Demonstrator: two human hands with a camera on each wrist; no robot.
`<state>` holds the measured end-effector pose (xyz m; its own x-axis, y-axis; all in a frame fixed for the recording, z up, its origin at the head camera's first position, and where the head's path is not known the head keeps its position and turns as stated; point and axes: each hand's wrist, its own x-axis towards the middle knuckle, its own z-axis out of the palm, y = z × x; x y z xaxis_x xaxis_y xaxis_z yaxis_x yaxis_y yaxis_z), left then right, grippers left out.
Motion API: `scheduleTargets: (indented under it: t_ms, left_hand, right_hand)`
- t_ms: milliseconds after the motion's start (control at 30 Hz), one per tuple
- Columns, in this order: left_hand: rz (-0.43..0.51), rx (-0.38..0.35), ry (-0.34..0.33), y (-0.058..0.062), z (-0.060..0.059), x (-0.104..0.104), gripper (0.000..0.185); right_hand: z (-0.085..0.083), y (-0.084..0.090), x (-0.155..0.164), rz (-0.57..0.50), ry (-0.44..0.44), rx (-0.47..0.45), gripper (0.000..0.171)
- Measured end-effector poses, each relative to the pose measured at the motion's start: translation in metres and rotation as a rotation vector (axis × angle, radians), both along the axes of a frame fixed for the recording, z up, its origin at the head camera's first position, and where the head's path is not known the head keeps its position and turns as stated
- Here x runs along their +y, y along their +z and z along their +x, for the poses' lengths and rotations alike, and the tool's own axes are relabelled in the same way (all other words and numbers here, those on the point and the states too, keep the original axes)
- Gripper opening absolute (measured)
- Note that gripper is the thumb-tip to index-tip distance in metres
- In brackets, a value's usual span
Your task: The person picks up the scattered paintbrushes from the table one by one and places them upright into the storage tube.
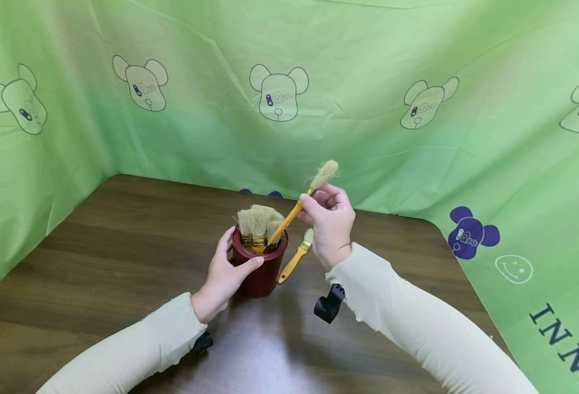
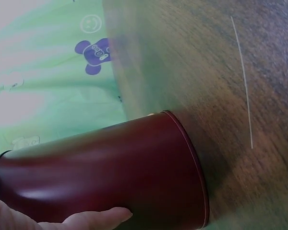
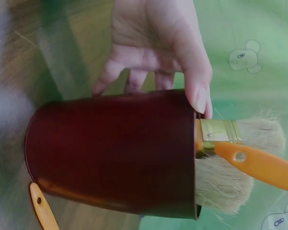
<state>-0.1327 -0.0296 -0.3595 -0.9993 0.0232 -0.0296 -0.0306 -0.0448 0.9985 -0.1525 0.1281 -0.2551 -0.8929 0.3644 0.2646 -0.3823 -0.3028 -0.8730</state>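
A dark red cup stands upright on the table, holding several paintbrushes with their pale bristles up. My left hand grips the cup's left side, thumb across the front near the rim. Between thumb and fingers, my right hand pinches another paintbrush near its ferrule. That brush slants bristles up, and its orange handle's holed end overlaps the cup's mouth in the right wrist view. A smaller brush with an orange handle leans bristles-away just right of the cup, its handle end beside the cup wall.
The wooden table is bordered at the back and sides by a green printed cloth. One loose bristle lies on the tabletop near the cup's base. A black device hangs under the right sleeve.
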Motion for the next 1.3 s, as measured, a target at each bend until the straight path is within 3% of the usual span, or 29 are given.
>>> scheduleTargets:
  t_ms: [233,533,967,1300]
  left_hand:
    - [-0.001,-0.009,0.017,-0.003,0.002,0.000,0.086]
    - [0.002,0.004,0.018,0.002,0.000,0.001,0.086]
    - [-0.007,0.024,0.023,0.006,-0.003,0.003,0.086]
    - [-0.027,0.005,0.030,-0.001,0.002,0.003,0.085]
  right_hand:
    - [0.001,-0.011,-0.003,0.042,-0.003,-0.051,0.030]
    - [0.004,-0.024,-0.005,0.097,0.012,-0.077,0.032]
    - [-0.001,-0.034,-0.005,0.129,-0.023,-0.021,0.027]
    - [0.004,-0.048,-0.004,0.150,0.000,-0.096,0.023]
